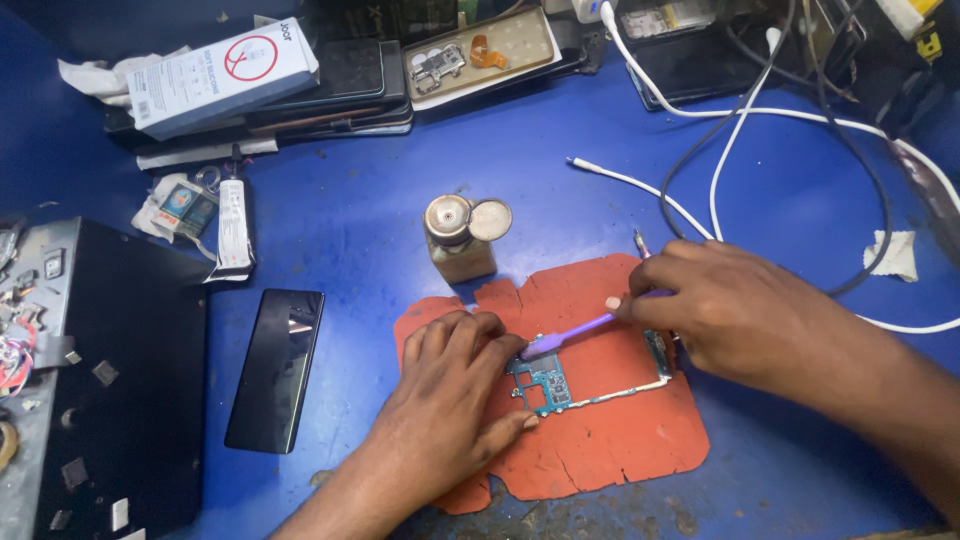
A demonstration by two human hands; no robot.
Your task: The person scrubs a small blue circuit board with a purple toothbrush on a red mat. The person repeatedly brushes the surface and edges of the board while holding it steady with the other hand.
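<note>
Tray (520, 50), top centre: holds a small board and orange flex. Bottle (458, 240): pump top, lid tipped open, contents not visible. White box (222, 75), top left, red circle mark, lies on stacked phones. Board (545, 380), blue-green, on the torn orange mat (600, 440). Left hand (450, 400) flat, fingers pressing the board. Right hand (735, 305) closed around a purple brush (570, 335), bristles on the board.

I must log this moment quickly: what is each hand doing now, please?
Left hand: open, pressing the circuit board down on the orange mat.
Right hand: closed on the purple brush, its head on the board.
</note>
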